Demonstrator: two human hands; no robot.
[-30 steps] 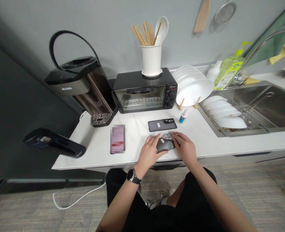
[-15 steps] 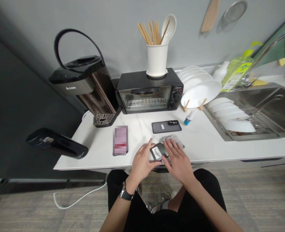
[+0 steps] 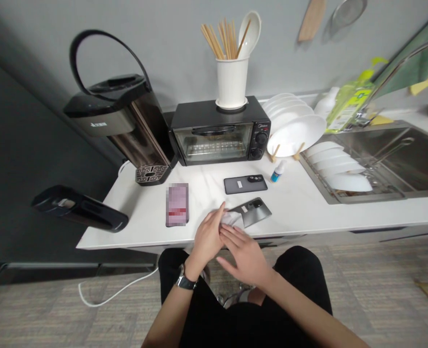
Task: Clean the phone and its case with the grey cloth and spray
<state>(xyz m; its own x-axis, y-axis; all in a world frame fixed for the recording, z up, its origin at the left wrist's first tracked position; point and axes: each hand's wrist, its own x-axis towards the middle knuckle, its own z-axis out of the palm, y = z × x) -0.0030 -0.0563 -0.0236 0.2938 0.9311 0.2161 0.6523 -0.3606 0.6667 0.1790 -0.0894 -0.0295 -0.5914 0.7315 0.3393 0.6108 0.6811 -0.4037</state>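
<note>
A silver-grey smartphone [image 3: 259,212] lies back up at the counter's front edge, its camera end to the right. My left hand [image 3: 208,237], with a watch on the wrist, is closed about its left end, one finger pointing up. My right hand [image 3: 246,258] presses a crumpled pale cloth [image 3: 232,220] onto the phone's left part, fingers together and thumb apart. The hands hide that end. Just behind lies a dark grey smartphone [image 3: 245,184], also back up. A pinkish phone [image 3: 177,205], partly pixelated, rests to the left. A small blue-labelled bottle [image 3: 277,172] stands behind on the right.
A toaster oven [image 3: 219,137] at the back carries a white cup [image 3: 231,84] of chopsticks. Left of it stand a water dispenser [image 3: 123,121] and a dark flask [image 3: 79,209]. White plates [image 3: 297,128] and a sink [image 3: 398,159] are on the right.
My right hand and the cloth have slid left along the phone to its left end, uncovering the camera end. My left hand stays at the left end. The view has shifted slightly.
</note>
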